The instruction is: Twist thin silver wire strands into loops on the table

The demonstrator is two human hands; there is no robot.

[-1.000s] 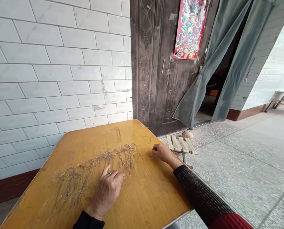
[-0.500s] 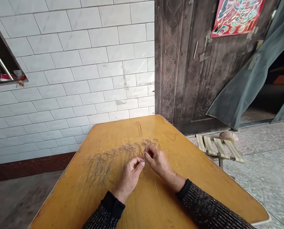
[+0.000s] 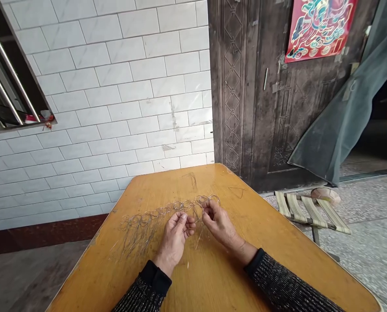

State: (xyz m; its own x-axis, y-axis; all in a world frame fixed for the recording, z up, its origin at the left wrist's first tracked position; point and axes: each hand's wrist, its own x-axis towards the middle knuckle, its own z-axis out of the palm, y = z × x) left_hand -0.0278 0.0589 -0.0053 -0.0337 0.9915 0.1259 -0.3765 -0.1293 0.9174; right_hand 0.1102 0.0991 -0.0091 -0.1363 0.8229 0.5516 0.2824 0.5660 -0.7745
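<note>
My left hand [image 3: 174,237] is closed in a pinch above the table, thumb on the bent fingers, with thin wire at its fingertips. Just to its right, my right hand [image 3: 222,227] pinches wire too, its thumb and forefinger meeting by the right end of the row. A thin wire [image 3: 198,222] runs in the gap between both hands. Behind them lies a row of looped wires [image 3: 151,214], small rings side by side with long loose tails toward me. The fingers hide part of the row.
The wires rest on a yellow wooden table [image 3: 209,281]. A few bent wires [image 3: 191,178] and a wire triangle [image 3: 237,190] lie farther back. Beyond are a tiled wall [image 3: 115,108] and a dark door [image 3: 258,130]. A strapped folding stool [image 3: 310,212] stands at the right.
The camera view has shifted, so the scene sits lower. My left hand has turned, with its thumb now higher, and the hands are slightly farther apart. The wire between them has changed shape.
</note>
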